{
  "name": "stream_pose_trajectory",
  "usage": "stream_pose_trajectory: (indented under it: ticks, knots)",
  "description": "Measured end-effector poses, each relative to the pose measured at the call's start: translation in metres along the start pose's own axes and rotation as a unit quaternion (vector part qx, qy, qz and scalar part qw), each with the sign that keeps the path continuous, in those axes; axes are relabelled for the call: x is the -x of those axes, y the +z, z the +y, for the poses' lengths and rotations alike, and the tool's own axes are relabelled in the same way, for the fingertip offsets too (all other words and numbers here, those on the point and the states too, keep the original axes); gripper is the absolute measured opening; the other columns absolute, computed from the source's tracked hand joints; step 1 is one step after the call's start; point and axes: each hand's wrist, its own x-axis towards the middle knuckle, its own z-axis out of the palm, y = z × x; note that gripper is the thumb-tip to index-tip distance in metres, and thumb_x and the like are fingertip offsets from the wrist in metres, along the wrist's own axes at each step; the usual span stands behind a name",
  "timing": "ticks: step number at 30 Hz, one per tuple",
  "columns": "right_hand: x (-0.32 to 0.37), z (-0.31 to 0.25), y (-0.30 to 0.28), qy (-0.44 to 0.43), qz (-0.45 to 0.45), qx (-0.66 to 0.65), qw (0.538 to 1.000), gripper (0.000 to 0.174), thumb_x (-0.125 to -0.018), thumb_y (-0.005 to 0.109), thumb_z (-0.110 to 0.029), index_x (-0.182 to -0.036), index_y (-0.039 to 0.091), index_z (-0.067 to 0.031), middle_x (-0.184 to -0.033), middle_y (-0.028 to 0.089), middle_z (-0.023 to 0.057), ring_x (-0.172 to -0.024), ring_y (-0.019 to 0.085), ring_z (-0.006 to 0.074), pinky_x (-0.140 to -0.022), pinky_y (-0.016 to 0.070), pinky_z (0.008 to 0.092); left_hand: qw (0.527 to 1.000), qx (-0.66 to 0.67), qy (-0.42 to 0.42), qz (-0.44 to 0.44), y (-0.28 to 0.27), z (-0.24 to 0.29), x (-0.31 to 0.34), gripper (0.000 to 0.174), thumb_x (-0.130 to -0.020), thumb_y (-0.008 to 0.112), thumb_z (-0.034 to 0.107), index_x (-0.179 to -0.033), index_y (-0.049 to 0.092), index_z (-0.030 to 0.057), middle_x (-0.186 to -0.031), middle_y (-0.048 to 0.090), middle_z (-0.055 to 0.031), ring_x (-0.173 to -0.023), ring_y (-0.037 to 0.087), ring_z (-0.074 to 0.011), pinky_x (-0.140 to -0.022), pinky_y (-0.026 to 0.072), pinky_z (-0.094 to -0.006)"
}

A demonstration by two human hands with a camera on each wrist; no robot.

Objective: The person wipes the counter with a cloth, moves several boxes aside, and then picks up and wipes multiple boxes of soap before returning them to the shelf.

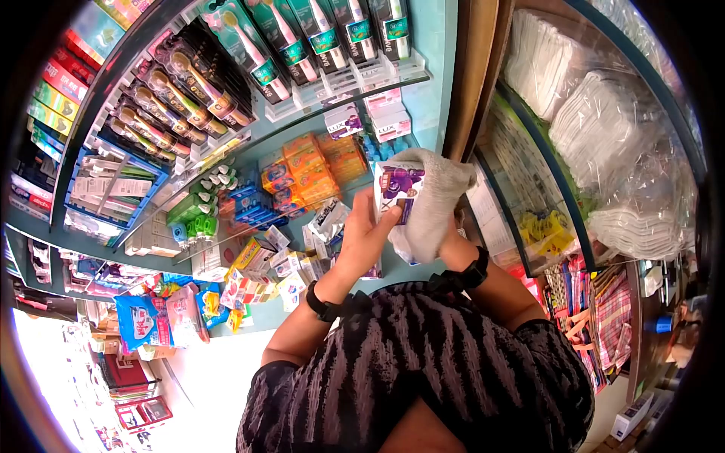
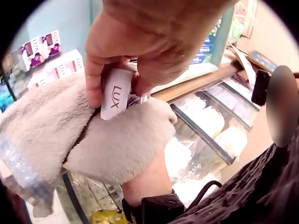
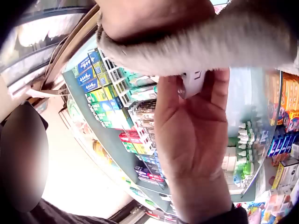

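The left hand (image 1: 360, 245) pinches a white and purple LUX box (image 1: 400, 189) between thumb and fingers, from above in the left wrist view, where the box (image 2: 116, 93) stands against a fold of grey plush cloth (image 2: 121, 144). Draped over the right hand (image 1: 455, 248), the same cloth (image 1: 442, 198) lies beside and behind the box. In the right wrist view the cloth (image 3: 196, 51) crosses below the right hand (image 3: 154, 18) and covers its fingers, so their grip is hidden. The box's end shows between the left fingers.
Hanging toothbrushes (image 1: 325, 38) line the upper shelf. Orange packs (image 1: 306, 177), more LUX boxes (image 1: 389, 121) and green bottles (image 1: 200, 215) stand beyond the hands. Small cartons (image 1: 257, 257) crowd the left side. To the right is a glass case with wrapped white cloths (image 1: 604, 128).
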Motion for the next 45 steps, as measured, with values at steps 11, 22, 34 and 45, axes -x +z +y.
stream_pose_trajectory:
  ticks: [11, 22, 34, 45]
  knots:
    - [-0.011, 0.032, -0.007, 0.002, 0.025, 0.037, 0.999, 0.024, -0.072, 0.065, -0.015, -0.092, 0.057, -0.0022, -0.080, 0.059, 0.0039, -0.072, 0.057, 0.0121, -0.066, 0.0480, 0.0236, 0.998, -0.059, -0.022, -0.026, 0.002, 0.011, 0.001, 0.039, -0.090, 0.058, 0.030, -0.104, 0.040, -0.0021, -0.078, 0.058, -0.0145, -0.069, 0.057, -0.0220, -0.063, 0.0455, -0.0355]
    - [-0.005, -0.016, -0.004, -0.141, 0.008, 0.095, 0.985, 0.025, -0.067, 0.066, -0.011, -0.085, 0.053, -0.0011, -0.075, 0.050, 0.0056, -0.064, 0.051, 0.0163, -0.059, 0.0417, 0.0287, 0.996, 0.070, -0.043, -0.028, 0.006, 0.042, 0.003, 0.031, -0.099, 0.039, 0.028, -0.117, 0.042, 0.0022, -0.106, 0.052, -0.0060, -0.096, 0.048, -0.0100, -0.085, 0.0402, -0.0255]
    - [0.017, 0.069, 0.008, 0.044, -0.001, 0.057, 0.997, 0.045, -0.085, 0.057, -0.024, -0.124, 0.047, -0.0059, -0.127, 0.047, 0.0119, -0.121, 0.043, 0.0254, -0.103, 0.0314, 0.0379, 0.999, 0.053, -0.003, -0.007, 0.020, 0.029, 0.003, 0.044, -0.092, 0.054, 0.011, -0.125, 0.026, -0.0002, -0.116, 0.051, -0.0144, -0.105, 0.050, -0.0172, -0.089, 0.0423, -0.0308]
    - [0.017, 0.070, 0.002, 0.163, 0.028, -0.443, 0.881, 0.037, -0.089, 0.054, -0.017, -0.121, 0.042, -0.0022, -0.112, 0.054, 0.0096, -0.098, 0.057, 0.0194, -0.086, 0.0469, 0.0323, 0.911, 0.365, -0.190, -0.024, -0.007, 0.026, -0.008, 0.041, -0.097, 0.042, 0.031, -0.125, 0.039, 0.0017, -0.118, 0.056, -0.0151, -0.101, 0.061, -0.0237, -0.081, 0.0534, -0.0380]
